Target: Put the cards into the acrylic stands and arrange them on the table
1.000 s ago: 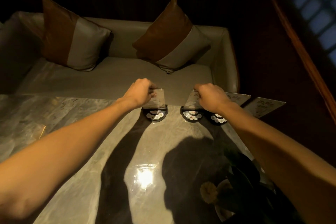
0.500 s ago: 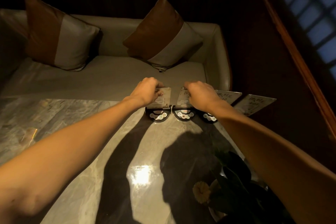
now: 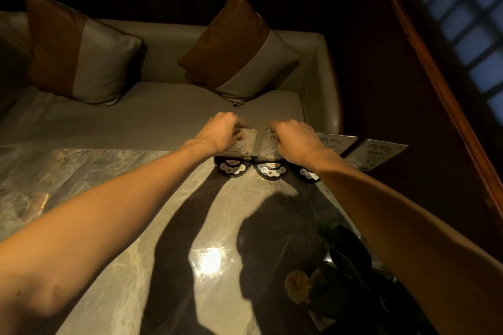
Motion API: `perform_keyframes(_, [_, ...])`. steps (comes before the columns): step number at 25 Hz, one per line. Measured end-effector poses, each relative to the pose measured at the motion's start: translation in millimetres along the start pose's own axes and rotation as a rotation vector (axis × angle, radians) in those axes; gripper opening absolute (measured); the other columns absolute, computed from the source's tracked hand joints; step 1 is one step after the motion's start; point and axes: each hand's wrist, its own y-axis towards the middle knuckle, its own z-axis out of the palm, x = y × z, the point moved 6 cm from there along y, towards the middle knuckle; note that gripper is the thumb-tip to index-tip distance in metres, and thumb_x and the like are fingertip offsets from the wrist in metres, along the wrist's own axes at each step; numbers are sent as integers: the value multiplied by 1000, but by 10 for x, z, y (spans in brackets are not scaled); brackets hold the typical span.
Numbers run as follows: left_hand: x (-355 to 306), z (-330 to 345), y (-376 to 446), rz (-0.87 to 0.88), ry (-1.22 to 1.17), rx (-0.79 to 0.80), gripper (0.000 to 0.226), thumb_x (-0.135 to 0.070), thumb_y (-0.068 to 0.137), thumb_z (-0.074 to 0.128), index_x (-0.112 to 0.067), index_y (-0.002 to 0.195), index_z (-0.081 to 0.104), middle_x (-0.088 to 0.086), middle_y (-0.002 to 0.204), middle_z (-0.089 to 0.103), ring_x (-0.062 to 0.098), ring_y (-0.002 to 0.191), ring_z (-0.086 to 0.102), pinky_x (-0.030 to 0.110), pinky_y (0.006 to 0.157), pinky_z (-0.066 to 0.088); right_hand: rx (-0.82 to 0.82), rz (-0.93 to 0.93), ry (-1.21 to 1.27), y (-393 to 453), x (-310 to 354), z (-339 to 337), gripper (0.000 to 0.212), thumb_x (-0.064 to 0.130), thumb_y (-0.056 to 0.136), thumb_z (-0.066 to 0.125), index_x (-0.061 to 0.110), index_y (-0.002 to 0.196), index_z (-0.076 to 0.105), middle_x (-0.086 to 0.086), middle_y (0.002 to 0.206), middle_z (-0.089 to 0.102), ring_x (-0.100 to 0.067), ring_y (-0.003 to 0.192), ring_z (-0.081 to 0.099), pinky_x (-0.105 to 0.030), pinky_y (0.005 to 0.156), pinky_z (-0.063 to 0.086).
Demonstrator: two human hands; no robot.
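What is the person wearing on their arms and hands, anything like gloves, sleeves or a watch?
Nothing that shows. The left hand and the right hand are bare, without gloves, and no ring is visible in the dim light. Both forearms are uncovered as far as the frame reaches: no sleeves, watch or bracelet.

Under my forearms the table (image 3: 114,275) is polished marble-look stone, glossy enough to mirror a lamp. My left hand (image 3: 221,133) grips a clear acrylic stand (image 3: 246,141), smooth and shiny; my right hand (image 3: 295,141) grips another (image 3: 268,144). Their black bases (image 3: 231,168) look like glossy plastic. Right of my right fingers, paper cards (image 3: 377,152) look matt. Beyond my fingers, the sofa (image 3: 152,109) looks smooth and leather-like, and the cushions (image 3: 239,43) are satin-sheened cloth.
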Motion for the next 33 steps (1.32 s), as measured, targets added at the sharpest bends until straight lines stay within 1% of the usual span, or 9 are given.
perform_keyframes(3, [52,0,-29,-32,-26,-1,26,-17,94,67,-16,119,71,7,112,74,25,105,67,37,87,55,4,4,15,-3,-2,12,31,5,94,58,15,123,62,-10,113,71,-30,103,67,-45,91,56])
perform_keyframes(5, [69,18,-54,-37,-13,1,19,-20,95,65,-17,113,71,6,107,74,25,101,67,38,82,55,-9,2,11,-13,-5,23,30,4,93,57,15,121,62,-10,112,71,-30,101,68,-47,89,56])
perform_keyframes(7, [86,26,-57,-42,6,3,16,-21,95,64,-18,110,70,7,107,73,26,101,67,41,83,55,-20,1,13,-20,-4,16,30,3,92,56,15,118,63,-11,109,72,-31,98,68,-48,87,57])
perform_keyframes(11, [89,36,-63,-25,28,-2,20,-24,96,62,-18,113,68,6,110,72,27,103,66,41,85,54,-3,-2,20,-42,-5,12,33,1,91,56,15,120,62,-11,110,72,-32,99,68,-49,87,57])
perform_keyframes(18, [93,50,-51,31,73,-32,24,-26,97,60,-15,118,66,6,114,68,26,109,58,36,85,41,-32,13,38,-42,-15,43,31,3,92,59,16,120,59,-10,111,71,-31,101,68,-48,89,57])
perform_keyframes(23, [69,65,-65,50,114,-11,28,-28,96,60,-18,122,63,7,116,65,27,111,55,37,88,42,-12,3,34,-35,-12,47,32,3,91,59,16,121,60,-10,112,71,-30,101,68,-48,88,57])
perform_keyframes(28, [46,59,-67,39,152,48,38,-29,93,64,-20,130,57,7,123,63,27,114,51,40,94,42,7,-8,52,-65,18,15,30,4,93,58,13,122,59,-11,112,68,-30,100,65,-43,84,56])
perform_keyframes(30, [38,59,-66,35,163,76,41,-30,92,65,-22,132,55,6,126,61,28,116,49,45,97,42,-20,-22,52,-97,4,-5,26,6,93,60,12,119,59,-11,112,66,-30,104,62,-41,88,53])
perform_keyframes(33, [15,42,-77,45,194,90,52,-32,91,67,-24,140,49,6,135,54,29,124,46,49,102,38,-71,-74,2,-134,10,-25,29,14,95,61,10,124,58,-12,117,66,-30,113,59,-42,103,44])
